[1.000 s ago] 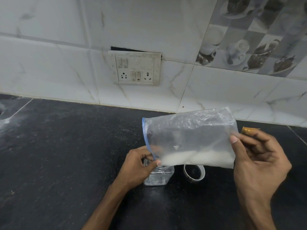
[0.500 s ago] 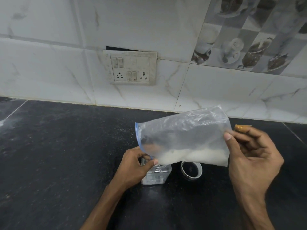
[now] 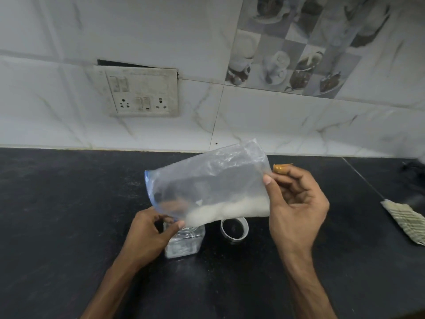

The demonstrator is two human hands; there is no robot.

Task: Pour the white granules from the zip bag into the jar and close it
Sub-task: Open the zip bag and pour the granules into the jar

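Note:
A clear zip bag (image 3: 211,180) with a blue zip edge hangs tilted above the counter, its zip end lowest at the left. White granules (image 3: 230,209) lie along its lower side and reach towards that low corner. My left hand (image 3: 149,231) pinches the zip corner right over the mouth of a clear square jar (image 3: 185,242) standing on the black counter (image 3: 57,215). My right hand (image 3: 296,208) pinches the bag's raised right edge. The jar's clear lid (image 3: 234,230) lies on the counter just right of the jar.
A small brown object (image 3: 281,168) shows behind my right fingers. A folded striped cloth (image 3: 407,217) lies at the right, with a dark object (image 3: 414,173) beyond it. The tiled wall carries a switch and socket plate (image 3: 142,93).
My right hand has lifted the bag's right end, so the bag tilts more steeply to the left. The granules have slid towards the zip corner over the jar.

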